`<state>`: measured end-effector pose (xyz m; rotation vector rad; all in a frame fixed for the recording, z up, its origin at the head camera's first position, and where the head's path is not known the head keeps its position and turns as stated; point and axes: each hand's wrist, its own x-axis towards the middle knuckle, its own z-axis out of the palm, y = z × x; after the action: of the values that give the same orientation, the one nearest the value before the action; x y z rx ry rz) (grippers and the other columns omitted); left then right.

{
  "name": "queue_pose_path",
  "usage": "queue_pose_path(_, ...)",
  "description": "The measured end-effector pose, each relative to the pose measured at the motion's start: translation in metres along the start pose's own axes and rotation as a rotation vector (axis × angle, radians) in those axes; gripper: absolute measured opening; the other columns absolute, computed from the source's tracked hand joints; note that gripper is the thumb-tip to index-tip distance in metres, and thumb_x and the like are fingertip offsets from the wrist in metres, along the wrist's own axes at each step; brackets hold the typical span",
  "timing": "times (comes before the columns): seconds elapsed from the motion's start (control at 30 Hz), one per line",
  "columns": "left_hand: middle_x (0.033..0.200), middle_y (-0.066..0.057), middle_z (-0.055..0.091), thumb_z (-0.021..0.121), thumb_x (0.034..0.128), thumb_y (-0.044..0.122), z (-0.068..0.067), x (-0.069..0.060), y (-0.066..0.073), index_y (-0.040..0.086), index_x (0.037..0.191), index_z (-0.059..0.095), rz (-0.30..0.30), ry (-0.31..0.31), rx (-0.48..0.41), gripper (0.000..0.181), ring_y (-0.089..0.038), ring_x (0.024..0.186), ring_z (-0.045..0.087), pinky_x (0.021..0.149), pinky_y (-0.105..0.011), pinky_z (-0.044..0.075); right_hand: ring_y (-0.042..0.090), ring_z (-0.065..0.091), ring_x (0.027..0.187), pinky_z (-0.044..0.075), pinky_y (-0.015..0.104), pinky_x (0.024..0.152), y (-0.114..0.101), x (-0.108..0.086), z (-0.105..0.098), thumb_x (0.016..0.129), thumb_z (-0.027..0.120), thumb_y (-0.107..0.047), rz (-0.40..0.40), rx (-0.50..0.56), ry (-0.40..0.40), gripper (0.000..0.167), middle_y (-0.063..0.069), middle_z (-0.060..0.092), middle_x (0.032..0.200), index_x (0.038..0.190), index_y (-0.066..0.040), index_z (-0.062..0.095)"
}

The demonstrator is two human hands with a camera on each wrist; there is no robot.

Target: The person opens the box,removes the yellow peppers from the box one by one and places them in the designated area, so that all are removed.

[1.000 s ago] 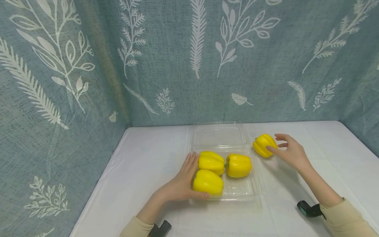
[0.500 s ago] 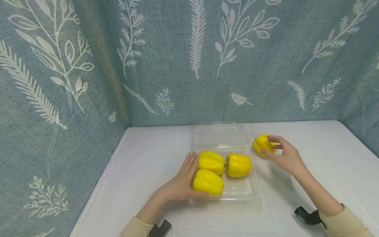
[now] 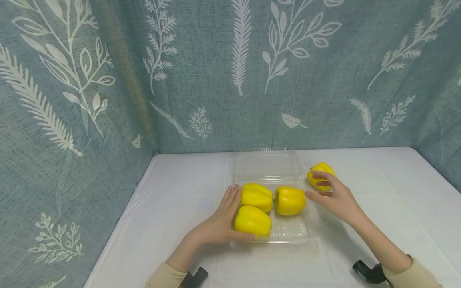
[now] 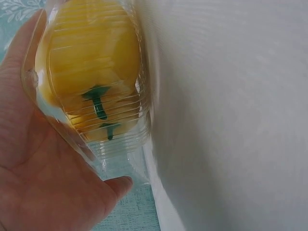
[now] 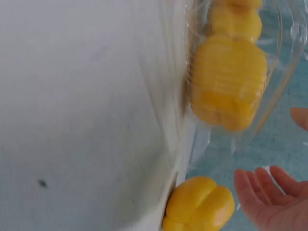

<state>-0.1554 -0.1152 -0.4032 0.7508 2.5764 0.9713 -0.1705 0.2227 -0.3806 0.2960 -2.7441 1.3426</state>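
Bright yellow covers the three bell peppers [image 3: 289, 201] in the clamshell container [image 3: 291, 227] and the fourth bell pepper [image 3: 325, 167] beside it, deepening to golden orange in the wrist views. The stems [image 4: 99, 108] seen from the left wrist are dark green. The container is colourless and see-through, its wall patterned with fine parallel ridges. The worktop [image 3: 173, 192] is white, with one small dark spot [image 5: 43, 183]. The curtain [image 3: 216, 80] is muted blue-green, printed in off-white with feathery fronds [image 3: 241, 48], outlined sprays and solid leaves. Both sleeves [image 3: 166, 276] are pale beige; the wrist devices [image 3: 196, 277] are black.
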Motion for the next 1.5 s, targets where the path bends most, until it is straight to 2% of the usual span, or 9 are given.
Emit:
queue_pose_path(0.17, 0.161, -0.011, -0.015, 0.077, 0.0751, 0.056, 0.0, -0.001, 0.001, 0.007, 0.156, -0.007, 0.0, 0.004, 0.003, 0.127, -0.019, 0.145, -0.021, 0.116, -0.051, 0.002, 0.036, 0.052, 0.119, 0.051, 0.048, 0.092, -0.004, -0.003, 0.008, 0.087, 0.076, -0.023, -0.122, 0.021, -0.003, 0.062, 0.017, 0.051, 0.136, 0.137, 0.0, 0.047)
queue_pose_path(0.33, 0.161, -0.011, -0.015, 0.078, 0.0747, 0.056, -0.001, -0.001, 0.001, 0.006, 0.156, -0.006, 0.004, 0.007, -0.001, 0.127, -0.019, 0.145, -0.021, 0.116, -0.051, 0.002, 0.038, 0.052, 0.117, 0.052, 0.047, 0.091, -0.007, -0.004, 0.016, 0.082, 0.08, -0.016, -0.242, 0.019, -0.045, 0.062, 0.017, 0.052, 0.134, 0.134, -0.001, 0.05)
queue_pose_path(0.7, 0.161, -0.011, -0.015, 0.078, 0.0749, 0.056, 0.0, 0.0, -0.001, 0.006, 0.156, -0.007, 0.013, 0.003, -0.009, 0.127, -0.019, 0.145, -0.022, 0.116, -0.052, 0.002, 0.032, 0.053, 0.116, 0.051, 0.048, 0.09, -0.007, -0.002, 0.027, 0.076, 0.084, -0.01, -0.443, -0.148, -0.066, 0.064, 0.011, 0.056, 0.129, 0.131, -0.002, 0.052)
queue_pose_path(0.8, 0.161, -0.01, -0.016, 0.078, 0.0749, 0.056, 0.0, 0.0, -0.002, 0.006, 0.156, -0.007, 0.014, 0.002, -0.007, 0.127, -0.018, 0.145, -0.022, 0.116, -0.051, 0.002, 0.032, 0.052, 0.118, 0.046, 0.052, 0.097, -0.007, -0.001, 0.028, 0.075, 0.084, -0.012, -0.455, -0.186, -0.068, 0.064, 0.01, 0.057, 0.13, 0.13, -0.003, 0.053)
queue_pose_path(0.93, 0.162, -0.009, -0.016, 0.077, 0.0748, 0.057, 0.0, 0.001, -0.003, 0.007, 0.156, -0.007, 0.011, 0.001, -0.001, 0.127, -0.018, 0.145, -0.021, 0.116, -0.051, 0.002, 0.034, 0.049, 0.124, 0.031, 0.059, 0.107, -0.007, -0.001, 0.031, 0.075, 0.085, -0.014, -0.451, -0.221, -0.081, 0.064, 0.012, 0.057, 0.131, 0.13, -0.003, 0.054)
queue_pose_path(1.03, 0.162, -0.009, -0.015, 0.077, 0.0748, 0.057, 0.0, 0.001, -0.004, 0.006, 0.156, -0.007, 0.01, 0.002, 0.0, 0.127, -0.019, 0.145, -0.021, 0.116, -0.051, 0.002, 0.035, 0.048, 0.125, 0.026, 0.06, 0.11, -0.007, 0.0, 0.032, 0.074, 0.085, -0.014, -0.451, -0.239, -0.09, 0.066, 0.013, 0.056, 0.132, 0.13, -0.002, 0.053)
queue_pose_path(1.2, 0.162, -0.01, -0.015, 0.078, 0.0745, 0.056, 0.0, 0.001, -0.003, 0.005, 0.155, -0.006, 0.012, 0.004, -0.002, 0.128, -0.019, 0.145, -0.021, 0.116, -0.052, 0.002, 0.034, 0.049, 0.124, 0.027, 0.058, 0.11, -0.006, 0.001, 0.034, 0.072, 0.086, -0.014, -0.459, -0.282, -0.103, 0.071, 0.013, 0.056, 0.132, 0.132, -0.001, 0.052)
queue_pose_path(1.4, 0.162, -0.009, -0.015, 0.078, 0.073, 0.058, 0.0, 0.002, -0.003, 0.008, 0.156, -0.007, -0.002, 0.0, -0.011, 0.129, -0.016, 0.145, -0.021, 0.116, -0.051, 0.003, 0.031, 0.05, 0.122, 0.04, 0.051, 0.104, -0.005, 0.002, 0.035, 0.07, 0.087, -0.013, -0.453, -0.316, -0.113, 0.074, 0.011, 0.055, 0.132, 0.134, -0.002, 0.051)
queue_pose_path(1.5, 0.162, -0.008, -0.015, 0.078, 0.0727, 0.059, -0.001, 0.002, -0.002, 0.009, 0.156, -0.008, -0.01, -0.001, -0.015, 0.129, -0.015, 0.145, -0.021, 0.116, -0.051, 0.003, 0.031, 0.051, 0.122, 0.041, 0.05, 0.103, -0.005, 0.004, 0.036, 0.07, 0.087, -0.013, -0.448, -0.327, -0.121, 0.075, 0.011, 0.055, 0.131, 0.134, -0.002, 0.05)
